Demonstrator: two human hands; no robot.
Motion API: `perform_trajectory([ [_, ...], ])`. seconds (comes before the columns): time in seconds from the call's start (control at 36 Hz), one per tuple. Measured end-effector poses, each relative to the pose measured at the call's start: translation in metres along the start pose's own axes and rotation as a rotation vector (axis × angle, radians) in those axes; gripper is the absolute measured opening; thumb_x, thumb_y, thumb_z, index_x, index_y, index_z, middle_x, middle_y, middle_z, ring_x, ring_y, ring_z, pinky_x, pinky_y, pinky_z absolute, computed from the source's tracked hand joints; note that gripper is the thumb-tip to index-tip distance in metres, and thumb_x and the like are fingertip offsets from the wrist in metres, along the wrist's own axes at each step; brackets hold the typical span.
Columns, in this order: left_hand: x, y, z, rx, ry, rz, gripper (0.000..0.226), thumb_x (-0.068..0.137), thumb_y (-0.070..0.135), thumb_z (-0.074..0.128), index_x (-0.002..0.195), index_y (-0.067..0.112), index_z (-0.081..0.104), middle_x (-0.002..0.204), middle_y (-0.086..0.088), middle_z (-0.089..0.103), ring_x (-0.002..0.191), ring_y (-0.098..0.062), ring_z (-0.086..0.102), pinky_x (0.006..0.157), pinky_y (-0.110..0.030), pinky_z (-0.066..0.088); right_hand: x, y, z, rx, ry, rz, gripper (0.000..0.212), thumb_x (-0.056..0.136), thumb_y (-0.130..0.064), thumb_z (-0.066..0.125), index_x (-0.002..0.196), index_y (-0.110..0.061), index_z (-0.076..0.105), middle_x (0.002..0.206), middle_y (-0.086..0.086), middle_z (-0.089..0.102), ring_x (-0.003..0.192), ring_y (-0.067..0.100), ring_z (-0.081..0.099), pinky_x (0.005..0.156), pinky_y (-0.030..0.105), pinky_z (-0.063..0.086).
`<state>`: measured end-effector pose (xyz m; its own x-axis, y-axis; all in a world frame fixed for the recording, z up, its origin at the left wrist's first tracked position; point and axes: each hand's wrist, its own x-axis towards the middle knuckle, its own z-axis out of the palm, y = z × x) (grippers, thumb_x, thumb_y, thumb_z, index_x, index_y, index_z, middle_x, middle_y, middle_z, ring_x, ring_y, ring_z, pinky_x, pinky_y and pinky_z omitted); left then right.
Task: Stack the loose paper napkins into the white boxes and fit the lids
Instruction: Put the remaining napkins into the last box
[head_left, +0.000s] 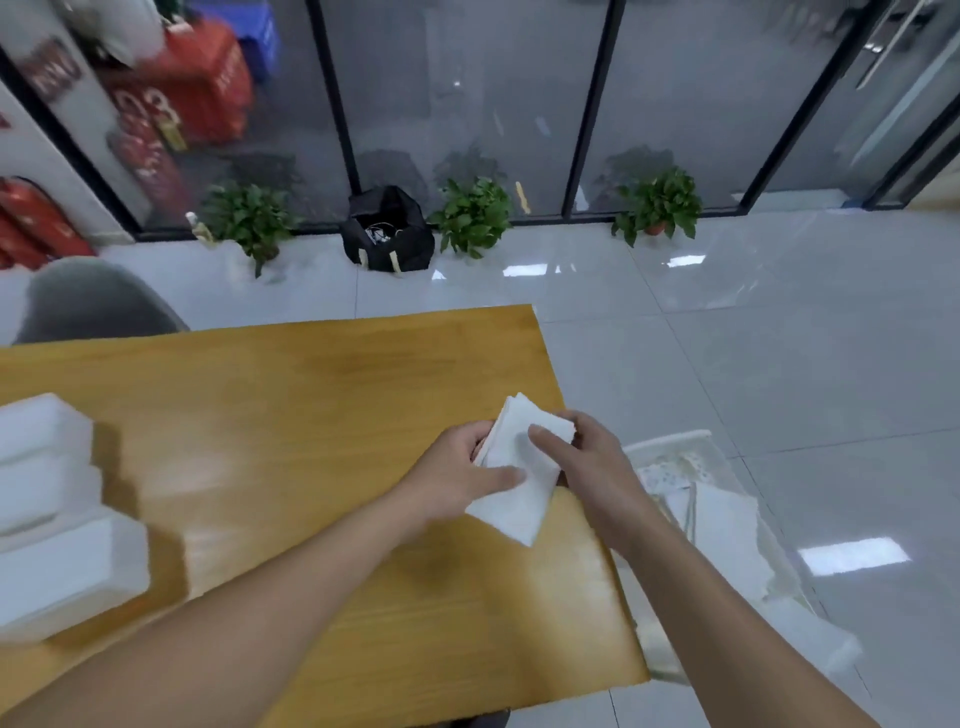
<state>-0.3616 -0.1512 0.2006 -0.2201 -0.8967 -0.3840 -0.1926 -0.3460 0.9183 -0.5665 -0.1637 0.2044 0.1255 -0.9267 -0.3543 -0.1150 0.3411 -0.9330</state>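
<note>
White boxes (47, 499) blurred, probably lidded.

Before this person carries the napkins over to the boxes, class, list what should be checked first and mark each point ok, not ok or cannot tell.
1. Napkin stack gripped by both hands, left hand and right hand: ok.
2. Stack edges squared: not ok, sheets fan out.
3. White boxes within reach at the wooden table's left: ok.
4. A box open and ready: cannot tell, blurred.
5. Path across the table unobstructed: ok.
6. More napkins in the basket beside the table: ok.
</note>
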Motion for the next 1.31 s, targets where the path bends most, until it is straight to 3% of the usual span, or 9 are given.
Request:
perform_trajectory([
  [0.14,-0.037,0.0,-0.08,0.059,0.0,0.005,0.032,0.096,0.02,0.086,0.126,0.024,0.076,0.115,-0.003,0.082,0.104,-0.027,0.081,0.079,-0.035,0.063,0.022,-0.021,0.057,-0.162,-0.219,-0.045,0.014,0.099,-0.035,0.076,0.105,-0.024,0.082,0.101,0.003,0.082,0.096,0.025,0.08,0.075,0.038,0.066],
  [0.39,-0.124,-0.053,-0.177,-0.521,0.343,-0.041,0.037,0.097,0.061,0.076,0.13,0.044,0.072,0.131,-0.001,0.078,0.117,-0.028,0.077,0.078,-0.04,0.062,0.022,-0.035,0.199,-0.015,-0.269,-0.026,0.02,0.108,-0.023,0.065,0.123,-0.014,0.074,0.114,0.007,0.081,0.106,0.028,0.079,0.082,0.042,0.067],
  [0.61,-0.188,-0.1,-0.251,-0.476,0.426,0.071,0.056,0.101,0.029,0.081,0.147,0.037,0.05,0.133,0.003,0.072,0.111,-0.021,0.074,0.07,-0.043,0.063,-0.003,-0.035,0.299,-0.153,-0.477,0.016,0.029,0.101,-0.015,0.062,0.127,-0.018,0.074,0.122,0.007,0.079,0.109,0.026,0.077,0.088,0.043,0.063],
  [0.69,-0.204,-0.117,-0.283,-0.412,0.431,0.077,0.05,0.103,0.03,0.077,0.145,0.042,0.052,0.126,0.0,0.072,0.102,-0.019,0.072,0.065,-0.04,0.061,-0.006,-0.036,0.339,-0.15,-0.431,0.088,0.027,0.104,-0.038,0.069,0.12,-0.016,0.075,0.122,0.011,0.078,0.109,0.032,0.077,0.089,0.052,0.061],
  [0.81,-0.219,-0.14,-0.324,-0.351,0.406,0.098,0.047,0.104,0.029,0.074,0.142,0.044,0.05,0.123,0.0,0.072,0.108,-0.025,0.072,0.069,-0.042,0.065,-0.004,-0.03,0.398,-0.203,-0.334,0.182,0.073,0.087,-0.085,0.065,0.119,-0.02,0.076,0.114,0.005,0.078,0.1,0.024,0.076,0.087,0.047,0.059],
  [0.92,-0.231,-0.159,-0.362,-0.302,0.416,0.105,0.053,0.103,0.03,0.075,0.143,0.049,0.046,0.12,0.006,0.077,0.104,-0.023,0.076,0.071,-0.032,0.063,-0.004,-0.024,0.45,-0.121,-0.211,0.245,0.083,0.074,-0.092,0.064,0.123,-0.026,0.075,0.122,0.004,0.076,0.114,0.031,0.072,0.105,0.058,0.056],
  [1.06,-0.244,-0.184,-0.395,-0.219,0.451,0.021,0.054,0.097,0.042,0.078,0.144,0.039,0.053,0.122,0.007,0.076,0.107,-0.02,0.078,0.092,-0.059,0.065,-0.012,-0.014,0.501,-0.053,-0.146,0.178,0.052,0.077,-0.072,0.07,0.098,-0.026,0.079,0.099,-0.006,0.074,0.093,0.022,0.066,0.082,0.041,0.05],
  [1.17,-0.257,-0.203,-0.412,-0.195,0.55,-0.02,0.04,0.102,0.028,0.075,0.14,0.032,0.063,0.127,0.013,0.077,0.119,-0.008,0.073,0.106,-0.044,0.056,-0.017,0.005,0.535,-0.068,-0.195,0.129,0.031,0.085,-0.055,0.066,0.099,-0.03,0.079,0.1,-0.011,0.078,0.087,0.008,0.069,0.079,0.034,0.048],
  [1.31,-0.267,-0.235,-0.428,-0.276,0.719,-0.067,0.034,0.097,0.014,0.082,0.13,0.013,0.072,0.117,-0.003,0.081,0.111,-0.024,0.077,0.104,-0.052,0.059,-0.016,0.033,0.573,-0.115,-0.238,0.104,0.016,0.097,-0.038,0.062,0.102,-0.033,0.076,0.104,-0.015,0.078,0.09,0.011,0.068,0.078,0.033,0.049],
])
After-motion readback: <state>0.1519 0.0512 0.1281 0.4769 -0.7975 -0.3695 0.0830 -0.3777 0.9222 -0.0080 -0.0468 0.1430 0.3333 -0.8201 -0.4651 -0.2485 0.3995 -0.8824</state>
